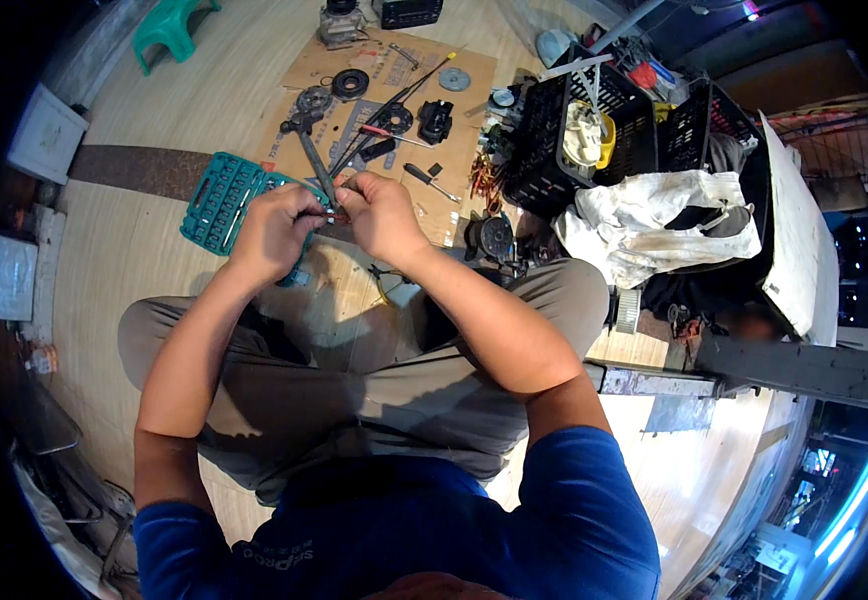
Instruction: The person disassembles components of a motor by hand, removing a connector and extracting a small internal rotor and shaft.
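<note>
My left hand (276,232) and my right hand (384,215) meet over the near edge of a flat cardboard sheet (474,95). Both are closed, thumbs and fingers pinched around something small between them. A shiny bit and some reddish strands show there, but I cannot make out what it is. Just beyond the fingertips lies a long dark bar (316,160) with a round metal part (312,101) at its far end. A green socket-set case (222,195) lies open beside my left hand. To the right of my right hand is a screwdriver (420,176) with a dark handle.
On the cardboard are a black ring (350,83), a grey disc (454,79), a black housing (435,121) and a red-handled screwdriver (382,131). Black crates (529,150) stand at right, a white cloth (644,215) draped nearby. A green stool (166,35) stands far left.
</note>
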`<state>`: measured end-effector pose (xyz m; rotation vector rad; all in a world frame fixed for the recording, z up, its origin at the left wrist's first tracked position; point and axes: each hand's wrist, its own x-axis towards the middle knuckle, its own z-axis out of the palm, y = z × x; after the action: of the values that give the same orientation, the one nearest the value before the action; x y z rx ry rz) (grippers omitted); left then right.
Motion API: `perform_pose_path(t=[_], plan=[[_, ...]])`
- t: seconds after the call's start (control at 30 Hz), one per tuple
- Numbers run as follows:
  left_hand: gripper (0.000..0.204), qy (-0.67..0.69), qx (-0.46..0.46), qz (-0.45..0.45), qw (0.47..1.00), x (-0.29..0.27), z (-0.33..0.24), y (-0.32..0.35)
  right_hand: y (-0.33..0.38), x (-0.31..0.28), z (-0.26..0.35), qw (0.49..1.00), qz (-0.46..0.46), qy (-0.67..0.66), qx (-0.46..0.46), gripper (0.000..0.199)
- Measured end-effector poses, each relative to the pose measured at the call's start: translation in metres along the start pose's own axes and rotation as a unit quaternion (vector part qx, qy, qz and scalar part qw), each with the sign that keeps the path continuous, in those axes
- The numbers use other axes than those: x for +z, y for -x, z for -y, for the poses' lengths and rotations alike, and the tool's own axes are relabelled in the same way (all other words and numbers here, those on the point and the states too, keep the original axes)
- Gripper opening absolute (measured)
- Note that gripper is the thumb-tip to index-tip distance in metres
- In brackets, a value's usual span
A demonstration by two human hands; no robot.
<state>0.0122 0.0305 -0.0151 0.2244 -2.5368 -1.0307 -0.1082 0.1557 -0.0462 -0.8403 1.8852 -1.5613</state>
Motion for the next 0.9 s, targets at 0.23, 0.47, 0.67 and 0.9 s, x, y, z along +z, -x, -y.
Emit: perform_pose_path(t=[0.23,0.47,0.67,0.9], plan=[[0.018,0.258,-0.295,0.158,0.906,-0.019,0.009,0.000,0.012,-0.009,0.019,0.950,0.028,0.221,-0.218,0.008],[0.012,0.220,-0.300,0.183,0.910,-0.020,0.002,-0.004,0.014,-0.008,0.021,0.964,0.042,0.180,-0.192,0.007],[0.008,0.013,0.013,0.014,1.000,-0.006,0.000,-0.003,0.001,-0.007,0.010,0.997,0.048,0.039,-0.040,0.009],[0.009,0.322,-0.373,0.141,0.859,-0.020,0.008,-0.007,0.010,-0.013,0.021,0.949,0.035,0.177,-0.259,0.006]])
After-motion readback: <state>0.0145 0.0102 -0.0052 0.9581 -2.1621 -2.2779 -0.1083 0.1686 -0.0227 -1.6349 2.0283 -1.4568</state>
